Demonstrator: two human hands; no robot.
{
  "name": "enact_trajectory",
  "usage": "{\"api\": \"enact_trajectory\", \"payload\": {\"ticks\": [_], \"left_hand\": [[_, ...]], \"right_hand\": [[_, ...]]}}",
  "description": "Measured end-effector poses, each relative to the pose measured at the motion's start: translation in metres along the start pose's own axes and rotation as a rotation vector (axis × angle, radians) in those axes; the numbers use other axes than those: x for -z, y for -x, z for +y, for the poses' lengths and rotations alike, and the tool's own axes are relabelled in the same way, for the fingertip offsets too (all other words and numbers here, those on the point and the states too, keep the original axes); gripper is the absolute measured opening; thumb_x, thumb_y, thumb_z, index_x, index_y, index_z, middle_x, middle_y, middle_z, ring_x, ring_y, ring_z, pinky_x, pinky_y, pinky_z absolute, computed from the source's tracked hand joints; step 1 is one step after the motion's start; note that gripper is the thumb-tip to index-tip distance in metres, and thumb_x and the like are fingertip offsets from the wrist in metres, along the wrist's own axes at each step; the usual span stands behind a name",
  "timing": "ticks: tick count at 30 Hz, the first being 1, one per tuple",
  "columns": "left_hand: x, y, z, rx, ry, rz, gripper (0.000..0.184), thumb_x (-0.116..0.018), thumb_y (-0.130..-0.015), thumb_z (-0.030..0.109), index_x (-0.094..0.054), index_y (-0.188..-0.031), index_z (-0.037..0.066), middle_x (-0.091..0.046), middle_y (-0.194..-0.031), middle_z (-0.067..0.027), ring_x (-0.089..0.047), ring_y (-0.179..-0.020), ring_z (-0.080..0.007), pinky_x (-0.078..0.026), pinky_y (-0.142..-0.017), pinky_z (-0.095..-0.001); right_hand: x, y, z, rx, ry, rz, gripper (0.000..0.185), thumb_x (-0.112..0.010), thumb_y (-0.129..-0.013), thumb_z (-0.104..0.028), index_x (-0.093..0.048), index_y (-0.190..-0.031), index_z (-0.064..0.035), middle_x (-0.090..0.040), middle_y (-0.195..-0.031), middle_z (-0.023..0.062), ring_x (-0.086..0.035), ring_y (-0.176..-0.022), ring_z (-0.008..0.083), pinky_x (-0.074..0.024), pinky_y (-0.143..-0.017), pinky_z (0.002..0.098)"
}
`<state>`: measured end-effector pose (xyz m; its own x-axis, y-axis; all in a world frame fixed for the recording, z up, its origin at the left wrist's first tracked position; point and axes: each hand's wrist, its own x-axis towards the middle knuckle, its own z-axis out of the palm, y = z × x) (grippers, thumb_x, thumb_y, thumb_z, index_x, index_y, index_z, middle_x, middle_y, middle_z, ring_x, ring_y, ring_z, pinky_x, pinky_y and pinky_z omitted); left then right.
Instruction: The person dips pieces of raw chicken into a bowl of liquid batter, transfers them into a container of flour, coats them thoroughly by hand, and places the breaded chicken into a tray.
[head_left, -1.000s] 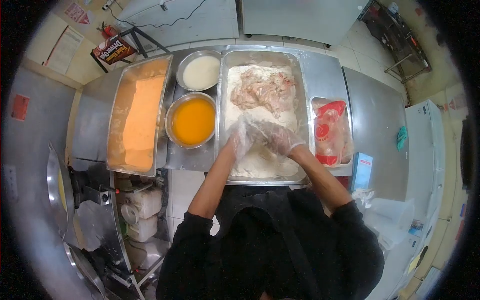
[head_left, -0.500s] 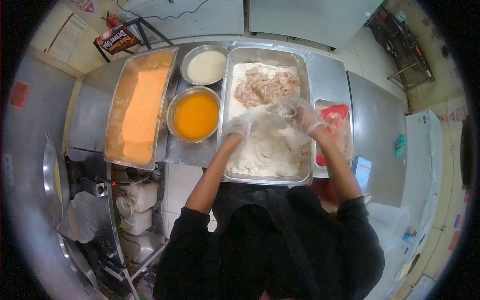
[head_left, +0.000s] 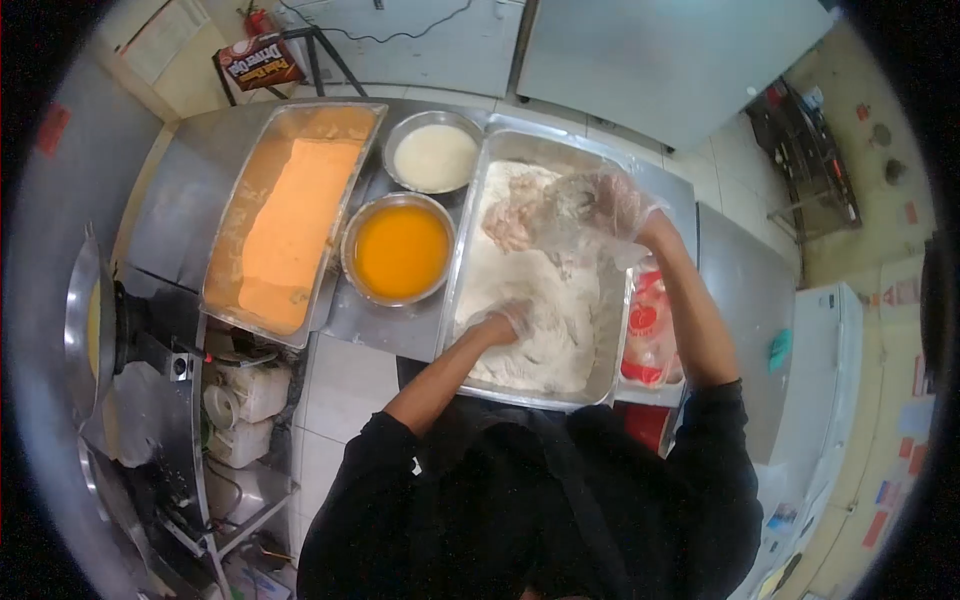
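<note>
A deep metal tray (head_left: 455, 300) holds white flour (head_left: 550, 350) and, toward its far end, a heap of pale raw meat (head_left: 510, 222). My left hand (head_left: 512, 322), in a clear plastic glove, is sunk partly into the flour near the tray's left side, its fingers hidden. Over the far right part of the tray is my gloved right hand (head_left: 615, 203), above the meat and covering some of it. Its fingers are blurred, and whether they hold anything is not visible.
Left of the tray stand a bowl of orange liquid (head_left: 402, 252), a bowl of whitish liquid (head_left: 435, 157) and a tray of orange powder (head_left: 290, 230). A red-and-clear plastic bag (head_left: 645, 320) lies in a smaller tray at the right. A wok (head_left: 92, 320) is far left.
My hands have moved apart. The right one has gone away from me and rightward over the meat, while the left has come nearer to me, down into the flour. The view has turned somewhat.
</note>
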<state>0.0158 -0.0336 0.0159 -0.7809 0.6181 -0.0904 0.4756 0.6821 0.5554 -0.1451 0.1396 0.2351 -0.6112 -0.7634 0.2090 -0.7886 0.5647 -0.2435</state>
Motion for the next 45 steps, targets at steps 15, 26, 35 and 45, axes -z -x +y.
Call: {"api": "enact_trajectory", "payload": {"ticks": [15, 26, 35, 45], "left_hand": [[-0.128, -0.082, -0.034, 0.119, 0.14, 0.048, 0.046, -0.038, -0.084, 0.027, -0.044, -0.12, -0.002, -0.044, -0.125, -0.0186, -0.047, -0.11, -0.0302, -0.032, -0.096, -0.0407], [-0.113, -0.032, -0.018, 0.195, -1.545, 0.398, 0.035, -0.042, -0.084, 0.022, -0.054, -0.107, 0.0, -0.056, -0.104, -0.0172, -0.057, -0.09, -0.0241, -0.047, -0.073, -0.0394], [-0.098, -0.025, -0.005, 0.339, -1.344, 0.586, 0.031, -0.044, -0.082, 0.023, -0.059, -0.1, 0.002, -0.059, -0.099, -0.0128, -0.058, -0.088, -0.0185, -0.047, -0.077, -0.0415], [-0.072, -0.043, -0.006, 0.246, -0.11, 0.081, 0.032, -0.043, -0.083, 0.023, -0.057, -0.102, 0.002, -0.058, -0.102, -0.0137, -0.057, -0.091, -0.0199, -0.046, -0.079, -0.0423]], "right_hand": [[-0.112, -0.264, -0.017, 0.029, -0.166, -0.217, 0.027, -0.06, -0.066, -0.016, -0.064, -0.09, -0.004, -0.063, -0.071, 0.0116, -0.054, -0.059, 0.0173, -0.0448, -0.055, 0.0335], [-0.245, -0.313, 0.073, 0.063, 0.087, -0.193, 0.023, -0.062, -0.064, -0.022, -0.063, -0.079, -0.0031, -0.061, -0.074, 0.0163, -0.057, -0.067, 0.03, -0.0453, -0.061, 0.0388], [-0.28, -0.311, 0.087, -0.044, 0.189, -0.443, 0.035, -0.063, -0.065, -0.029, -0.062, -0.09, -0.0036, -0.06, -0.09, 0.0196, -0.057, -0.085, 0.033, -0.0458, -0.075, 0.039], [-0.324, -0.293, 0.135, 0.099, 0.359, -0.416, 0.026, -0.057, -0.069, -0.031, -0.066, -0.075, -0.0074, -0.062, -0.081, 0.0173, -0.06, -0.075, 0.0322, -0.0481, -0.068, 0.0386]]}}
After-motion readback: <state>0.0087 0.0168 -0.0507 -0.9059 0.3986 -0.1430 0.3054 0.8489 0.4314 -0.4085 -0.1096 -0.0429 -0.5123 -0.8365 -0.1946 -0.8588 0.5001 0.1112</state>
